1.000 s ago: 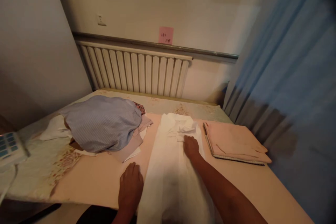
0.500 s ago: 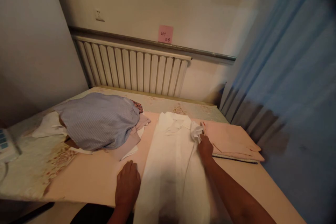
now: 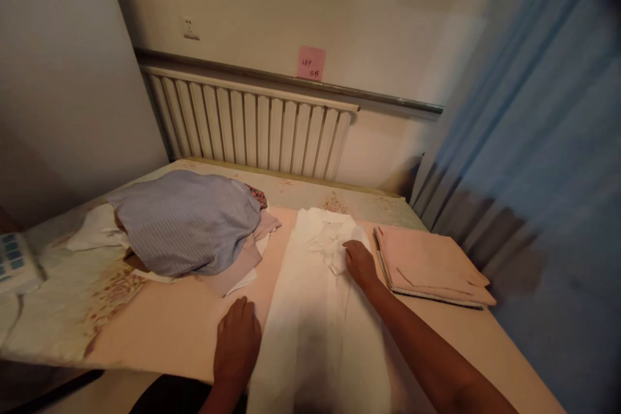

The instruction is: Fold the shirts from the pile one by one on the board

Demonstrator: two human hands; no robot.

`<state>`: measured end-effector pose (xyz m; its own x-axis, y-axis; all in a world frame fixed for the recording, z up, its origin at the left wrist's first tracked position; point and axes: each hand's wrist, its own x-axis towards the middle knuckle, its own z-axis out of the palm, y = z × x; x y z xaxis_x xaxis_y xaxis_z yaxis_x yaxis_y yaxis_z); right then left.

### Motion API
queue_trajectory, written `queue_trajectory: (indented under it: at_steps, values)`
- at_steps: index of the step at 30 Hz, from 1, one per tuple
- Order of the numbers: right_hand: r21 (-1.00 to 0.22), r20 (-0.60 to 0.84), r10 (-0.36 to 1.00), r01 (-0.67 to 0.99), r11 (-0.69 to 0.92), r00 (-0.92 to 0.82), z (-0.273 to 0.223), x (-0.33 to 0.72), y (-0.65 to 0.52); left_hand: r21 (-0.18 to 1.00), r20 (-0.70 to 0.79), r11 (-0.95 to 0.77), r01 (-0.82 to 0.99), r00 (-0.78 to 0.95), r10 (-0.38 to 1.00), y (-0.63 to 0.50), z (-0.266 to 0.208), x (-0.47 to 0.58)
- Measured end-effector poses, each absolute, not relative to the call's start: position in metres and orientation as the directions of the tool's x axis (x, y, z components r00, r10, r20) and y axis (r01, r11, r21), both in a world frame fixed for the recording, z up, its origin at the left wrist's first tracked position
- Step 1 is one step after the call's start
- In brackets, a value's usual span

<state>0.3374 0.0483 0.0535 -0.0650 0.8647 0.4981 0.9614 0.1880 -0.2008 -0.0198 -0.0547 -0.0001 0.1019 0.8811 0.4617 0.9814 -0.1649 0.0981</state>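
Observation:
A long white shirt (image 3: 313, 310) lies lengthwise in front of me, its collar end pointing toward the wall. My right hand (image 3: 359, 263) is closed at the shirt's right side, pinching a bunched bit of white fabric that seems to be its sleeve; the fingertips are partly hidden. Crumpled white cloth lies just left of those fingers. My left hand (image 3: 237, 339) rests on the pink cloth (image 3: 160, 323) to the left of the shirt, fingers loosely laid down and holding nothing.
A heap of clothes topped by a blue-grey striped garment (image 3: 189, 223) sits at left. Folded pink clothing (image 3: 431, 259) is stacked at right. A white device with blue buttons (image 3: 17, 262) stands at the left edge. Behind are a radiator (image 3: 257, 123) and a blue curtain (image 3: 543, 162).
My right hand has moved left, bringing the bunched white fabric from beside the pink stack in over the shirt. My left hand has stayed put. The view has shifted slightly.

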Motion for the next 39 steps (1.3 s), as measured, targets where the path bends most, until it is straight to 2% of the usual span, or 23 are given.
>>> queue_trajectory:
  at_steps: [4, 7, 11, 17, 24, 26, 29, 34, 39]
  values:
    - [-0.237, 0.417, 0.9, 0.941, 0.24, -0.125, 0.038, 0.305, 0.06, 0.092, 0.45, -0.148, 0.985, 0.092, 0.888, -0.055, -0.001, -0.02]
    - [-0.286, 0.325, 0.94, 0.936, 0.204, -0.106, 0.025, 0.3, 0.059, 0.083, 0.463, -0.154, 0.985, 0.099, 0.881, -0.055, -0.002, -0.021]
    - [-0.349, 0.255, 0.967, 0.935, 0.068, 0.025, 0.032, 0.31, 0.07, 0.086, 0.472, -0.162, 0.983, 0.103, 0.876, -0.055, -0.003, -0.021]
    - [-0.404, 0.277, 0.91, 0.897, -0.181, 0.309, 0.063, 0.322, 0.117, 0.113, 0.47, -0.158, 0.981, 0.088, 0.878, -0.055, -0.003, -0.021]
    - [-0.376, 0.123, 0.932, 0.885, -0.275, 0.342, 0.07, 0.311, 0.154, 0.148, 0.457, -0.141, 0.979, 0.059, 0.888, -0.054, -0.009, -0.022]
    - [-0.355, 0.104, 0.942, 0.897, -0.263, 0.318, 0.073, 0.3, 0.158, 0.147, 0.458, -0.141, 0.979, 0.059, 0.887, -0.054, -0.008, -0.022]
    - [-0.327, 0.152, 0.955, 0.924, -0.196, 0.256, 0.079, 0.272, 0.158, 0.151, 0.452, -0.135, 0.979, 0.053, 0.891, -0.054, -0.007, -0.022]
    - [-0.272, 0.255, 0.967, 0.96, 0.068, 0.003, 0.081, 0.203, 0.141, 0.163, 0.434, -0.139, 0.977, 0.055, 0.899, -0.053, -0.009, -0.022]
    - [-0.203, 0.253, 0.943, 0.942, 0.269, -0.215, 0.07, 0.157, 0.119, 0.159, 0.456, -0.146, 0.976, 0.059, 0.888, -0.053, -0.01, -0.023]
